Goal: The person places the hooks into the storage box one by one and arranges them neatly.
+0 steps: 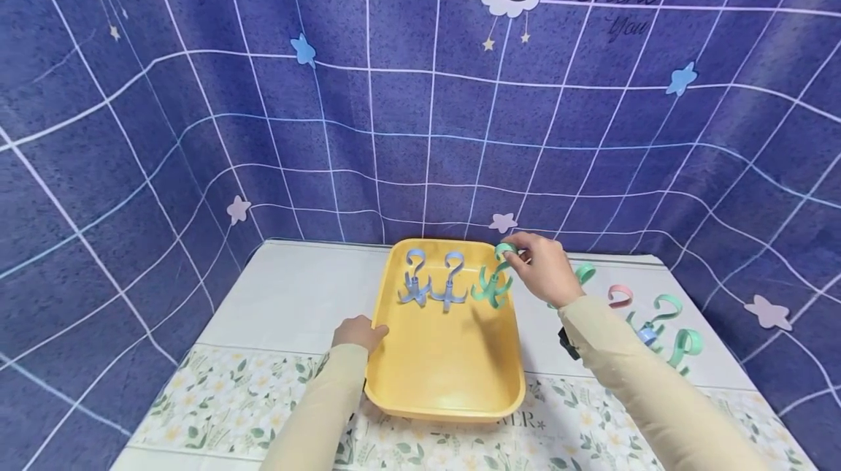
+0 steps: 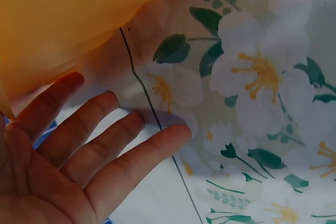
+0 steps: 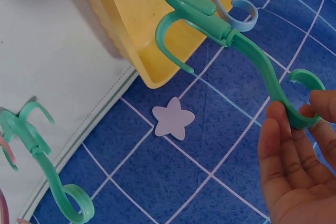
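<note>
In the head view my right hand (image 1: 542, 266) pinches the curved top of a green multi-prong hanging hook (image 1: 493, 287). Its prongs hang down over the far right part of the yellow tray (image 1: 447, 361). Seen from the right wrist, thumb and fingers (image 3: 294, 156) hold the curl of the green hook (image 3: 257, 59). Two blue multi-prong hooks (image 1: 415, 285) lie side by side in the tray's far end. My left hand (image 1: 358, 334) is at the tray's left rim, thumb over the edge. The left wrist view shows its fingers (image 2: 131, 163) extended and spread beside the tray's outer wall (image 2: 68, 19).
Right of the tray lie several more hooks, including a green one (image 1: 686, 347) and a pink one (image 1: 620, 296); my right forearm (image 1: 631, 361) covers part of that area. A blue patterned curtain (image 1: 420, 106) stands behind the white table (image 1: 282, 296). A floral strip (image 1: 223, 391) runs along the front.
</note>
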Demonstrator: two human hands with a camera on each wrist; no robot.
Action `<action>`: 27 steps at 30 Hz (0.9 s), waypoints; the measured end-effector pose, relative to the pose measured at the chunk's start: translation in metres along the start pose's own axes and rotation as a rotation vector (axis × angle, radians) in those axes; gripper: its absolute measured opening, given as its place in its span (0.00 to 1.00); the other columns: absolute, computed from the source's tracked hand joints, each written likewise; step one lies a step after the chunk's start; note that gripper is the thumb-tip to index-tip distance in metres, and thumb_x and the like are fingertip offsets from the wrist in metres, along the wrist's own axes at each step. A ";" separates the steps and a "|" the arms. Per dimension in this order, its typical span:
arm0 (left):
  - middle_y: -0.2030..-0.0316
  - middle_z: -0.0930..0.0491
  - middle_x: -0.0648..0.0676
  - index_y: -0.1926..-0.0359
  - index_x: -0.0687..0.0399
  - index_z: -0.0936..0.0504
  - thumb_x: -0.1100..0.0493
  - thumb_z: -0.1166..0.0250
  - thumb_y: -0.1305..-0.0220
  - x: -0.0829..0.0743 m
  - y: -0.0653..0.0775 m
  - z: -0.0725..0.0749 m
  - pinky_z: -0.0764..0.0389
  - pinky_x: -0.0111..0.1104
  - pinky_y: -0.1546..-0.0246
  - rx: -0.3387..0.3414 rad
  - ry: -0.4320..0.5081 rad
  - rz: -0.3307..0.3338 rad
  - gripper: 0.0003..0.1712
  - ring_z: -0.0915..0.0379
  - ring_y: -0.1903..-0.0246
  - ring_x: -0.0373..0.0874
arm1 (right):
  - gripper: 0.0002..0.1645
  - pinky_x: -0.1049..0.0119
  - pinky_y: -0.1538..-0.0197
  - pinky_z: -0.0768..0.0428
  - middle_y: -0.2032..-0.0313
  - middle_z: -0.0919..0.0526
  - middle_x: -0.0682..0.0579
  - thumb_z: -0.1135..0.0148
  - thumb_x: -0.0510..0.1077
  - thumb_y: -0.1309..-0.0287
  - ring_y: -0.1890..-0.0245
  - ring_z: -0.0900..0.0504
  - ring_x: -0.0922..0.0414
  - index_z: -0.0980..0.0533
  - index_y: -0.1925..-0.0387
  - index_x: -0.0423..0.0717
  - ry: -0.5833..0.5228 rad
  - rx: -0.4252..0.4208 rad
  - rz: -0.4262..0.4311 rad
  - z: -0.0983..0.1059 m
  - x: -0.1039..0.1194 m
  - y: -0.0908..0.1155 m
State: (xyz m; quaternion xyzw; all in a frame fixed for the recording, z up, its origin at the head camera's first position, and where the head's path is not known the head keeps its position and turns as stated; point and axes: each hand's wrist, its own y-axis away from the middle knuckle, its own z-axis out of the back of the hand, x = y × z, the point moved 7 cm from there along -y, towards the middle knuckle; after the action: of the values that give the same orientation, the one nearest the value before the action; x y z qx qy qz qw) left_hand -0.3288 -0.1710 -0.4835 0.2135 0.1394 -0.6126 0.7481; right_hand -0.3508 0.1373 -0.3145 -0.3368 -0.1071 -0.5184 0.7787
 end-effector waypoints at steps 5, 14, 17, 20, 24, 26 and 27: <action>0.85 0.27 0.52 0.81 0.59 0.24 0.48 0.39 0.35 -0.001 -0.002 -0.002 0.31 0.30 0.81 -0.032 0.003 -0.020 0.23 0.33 0.84 0.42 | 0.12 0.52 0.61 0.19 0.59 0.12 0.43 0.36 0.37 0.35 0.66 0.14 0.50 0.17 0.51 0.38 0.006 0.030 -0.010 -0.006 -0.006 -0.003; 0.85 0.26 0.53 0.81 0.60 0.24 0.48 0.40 0.34 -0.004 0.004 0.001 0.28 0.32 0.80 -0.052 -0.002 -0.019 0.24 0.31 0.84 0.43 | 0.12 0.50 0.57 0.17 0.60 0.12 0.41 0.35 0.33 0.38 0.66 0.13 0.49 0.17 0.53 0.36 0.024 0.083 0.033 -0.028 -0.018 -0.009; 0.85 0.26 0.53 0.82 0.59 0.25 0.50 0.40 0.35 -0.005 0.007 0.002 0.30 0.31 0.81 -0.059 0.018 -0.017 0.23 0.32 0.85 0.43 | 0.11 0.50 0.56 0.16 0.60 0.13 0.40 0.34 0.32 0.39 0.66 0.12 0.48 0.17 0.54 0.36 0.039 0.098 0.049 -0.036 -0.020 -0.010; 0.86 0.27 0.53 0.82 0.60 0.25 0.50 0.40 0.35 -0.005 0.009 0.002 0.31 0.30 0.83 -0.073 0.033 -0.019 0.23 0.33 0.86 0.42 | 0.11 0.51 0.57 0.16 0.60 0.13 0.40 0.34 0.31 0.39 0.66 0.12 0.48 0.17 0.55 0.36 0.046 0.102 0.059 -0.042 -0.022 -0.011; 0.86 0.27 0.52 0.81 0.60 0.24 0.48 0.39 0.34 -0.002 0.008 0.001 0.30 0.30 0.83 -0.077 0.022 -0.009 0.24 0.32 0.85 0.42 | 0.11 0.53 0.58 0.15 0.60 0.13 0.39 0.34 0.31 0.39 0.66 0.13 0.48 0.17 0.54 0.35 0.055 0.117 0.057 -0.049 -0.024 -0.013; 0.85 0.26 0.52 0.79 0.61 0.22 0.48 0.39 0.33 0.000 0.007 0.001 0.29 0.30 0.82 -0.065 0.023 -0.003 0.24 0.31 0.85 0.42 | 0.12 0.54 0.58 0.16 0.59 0.13 0.39 0.34 0.32 0.38 0.66 0.13 0.48 0.18 0.53 0.34 0.065 0.134 0.048 -0.054 -0.026 -0.013; 0.85 0.26 0.52 0.78 0.61 0.21 0.48 0.38 0.33 0.001 0.006 0.001 0.29 0.31 0.81 -0.062 0.029 -0.001 0.23 0.31 0.84 0.42 | 0.12 0.54 0.58 0.16 0.59 0.13 0.39 0.35 0.32 0.38 0.65 0.13 0.48 0.18 0.52 0.34 0.065 0.143 0.038 -0.056 -0.028 -0.013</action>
State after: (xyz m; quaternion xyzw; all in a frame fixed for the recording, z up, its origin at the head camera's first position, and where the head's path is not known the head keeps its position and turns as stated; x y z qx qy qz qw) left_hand -0.3224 -0.1709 -0.4821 0.1990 0.1692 -0.6054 0.7518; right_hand -0.3847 0.1190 -0.3651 -0.2654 -0.1120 -0.5052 0.8135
